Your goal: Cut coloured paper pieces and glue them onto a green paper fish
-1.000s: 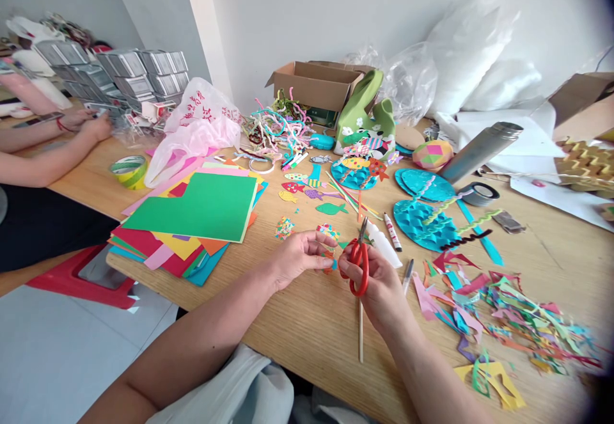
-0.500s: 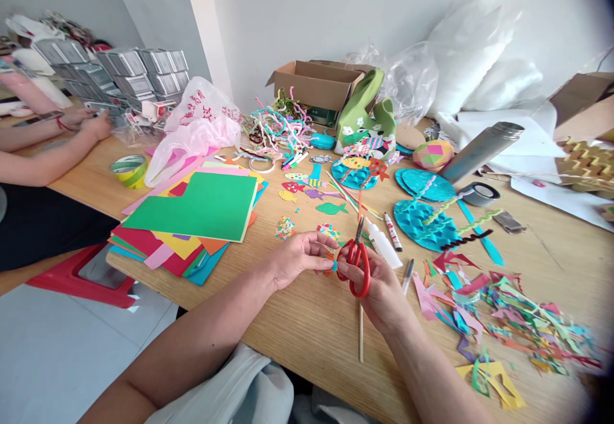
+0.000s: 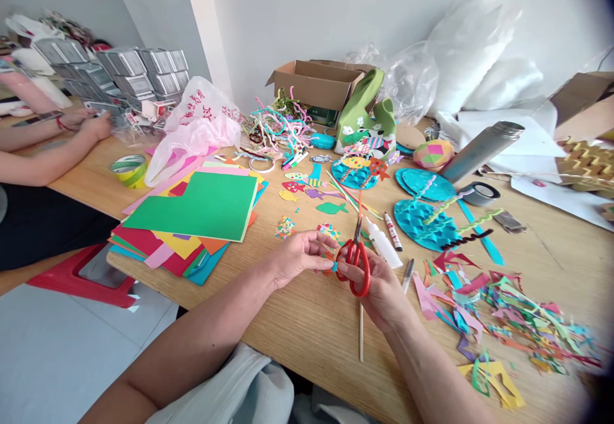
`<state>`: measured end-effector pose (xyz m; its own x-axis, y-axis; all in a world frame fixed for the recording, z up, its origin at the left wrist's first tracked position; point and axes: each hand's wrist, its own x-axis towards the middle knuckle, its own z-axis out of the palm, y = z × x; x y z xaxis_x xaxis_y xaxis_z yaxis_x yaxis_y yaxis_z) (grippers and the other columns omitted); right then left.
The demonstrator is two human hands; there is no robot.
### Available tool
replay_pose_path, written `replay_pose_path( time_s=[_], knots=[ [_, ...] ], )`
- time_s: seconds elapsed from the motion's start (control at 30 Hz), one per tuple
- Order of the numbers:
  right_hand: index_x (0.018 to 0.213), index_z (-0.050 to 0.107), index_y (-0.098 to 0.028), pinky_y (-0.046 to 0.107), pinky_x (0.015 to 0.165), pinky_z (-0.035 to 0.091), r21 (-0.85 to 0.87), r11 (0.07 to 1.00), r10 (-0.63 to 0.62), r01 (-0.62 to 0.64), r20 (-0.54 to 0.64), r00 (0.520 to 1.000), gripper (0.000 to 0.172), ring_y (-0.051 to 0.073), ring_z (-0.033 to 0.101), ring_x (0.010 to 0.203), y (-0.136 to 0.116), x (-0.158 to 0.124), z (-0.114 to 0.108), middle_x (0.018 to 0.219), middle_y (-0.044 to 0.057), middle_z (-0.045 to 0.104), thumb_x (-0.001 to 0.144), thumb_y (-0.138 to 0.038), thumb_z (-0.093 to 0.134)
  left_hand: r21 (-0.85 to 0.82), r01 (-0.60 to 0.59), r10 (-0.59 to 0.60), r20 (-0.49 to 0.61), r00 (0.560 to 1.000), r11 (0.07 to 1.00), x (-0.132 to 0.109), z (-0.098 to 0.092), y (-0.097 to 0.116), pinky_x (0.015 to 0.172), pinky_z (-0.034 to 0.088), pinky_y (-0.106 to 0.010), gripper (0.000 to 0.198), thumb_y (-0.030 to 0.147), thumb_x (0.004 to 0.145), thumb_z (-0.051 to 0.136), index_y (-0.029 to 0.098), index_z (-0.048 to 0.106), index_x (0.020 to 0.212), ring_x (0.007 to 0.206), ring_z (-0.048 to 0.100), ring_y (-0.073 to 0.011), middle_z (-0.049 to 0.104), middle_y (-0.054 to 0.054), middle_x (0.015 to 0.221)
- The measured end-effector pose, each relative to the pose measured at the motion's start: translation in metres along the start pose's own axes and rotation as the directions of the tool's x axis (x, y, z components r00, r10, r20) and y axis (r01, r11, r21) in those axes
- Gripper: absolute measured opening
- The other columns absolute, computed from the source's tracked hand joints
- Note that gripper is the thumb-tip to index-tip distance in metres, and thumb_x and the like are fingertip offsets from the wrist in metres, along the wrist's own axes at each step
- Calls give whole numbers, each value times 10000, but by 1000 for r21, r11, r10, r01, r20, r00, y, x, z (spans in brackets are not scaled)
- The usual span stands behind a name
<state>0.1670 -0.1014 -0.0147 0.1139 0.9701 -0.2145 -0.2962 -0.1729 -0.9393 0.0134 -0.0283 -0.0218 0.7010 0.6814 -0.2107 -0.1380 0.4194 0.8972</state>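
My right hand (image 3: 378, 286) grips red-handled scissors (image 3: 355, 261), blades pointing away from me and up the table. My left hand (image 3: 297, 256) pinches a small colourful paper piece (image 3: 329, 259) right beside the scissor handles. Both hands hover over the near edge of the wooden table (image 3: 316, 328). A thin wooden stick (image 3: 361, 334) lies under my right wrist. A white glue bottle (image 3: 384, 245) and a marker (image 3: 392, 231) lie just beyond the scissors.
A stack of coloured paper with a green sheet on top (image 3: 201, 210) lies to the left. Paper scraps (image 3: 503, 321) litter the right. Blue paper plates (image 3: 422, 222), paper fish (image 3: 330, 208), a cardboard box (image 3: 316, 84) and a metal flask (image 3: 480, 150) lie farther back. Another person's arms (image 3: 52, 149) rest at far left.
The scissors and my right hand have shifted slightly left, closer to my left hand and the paper piece. Little else has moved.
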Motion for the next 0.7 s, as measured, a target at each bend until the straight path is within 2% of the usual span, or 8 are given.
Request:
replay_pose_path(
  time_s=[0.7],
  knots=[
    [792, 620, -191, 259, 561, 397, -34, 999, 12, -12, -9, 1000, 398, 158, 561, 672, 1, 0, -1, 754, 18, 628, 529, -389, 844, 126, -21, 28, -53, 998, 992, -2, 3, 4, 677, 429, -261, 372, 203, 598, 781, 145, 645, 940, 745, 569, -127, 624, -39, 841]
  ],
)
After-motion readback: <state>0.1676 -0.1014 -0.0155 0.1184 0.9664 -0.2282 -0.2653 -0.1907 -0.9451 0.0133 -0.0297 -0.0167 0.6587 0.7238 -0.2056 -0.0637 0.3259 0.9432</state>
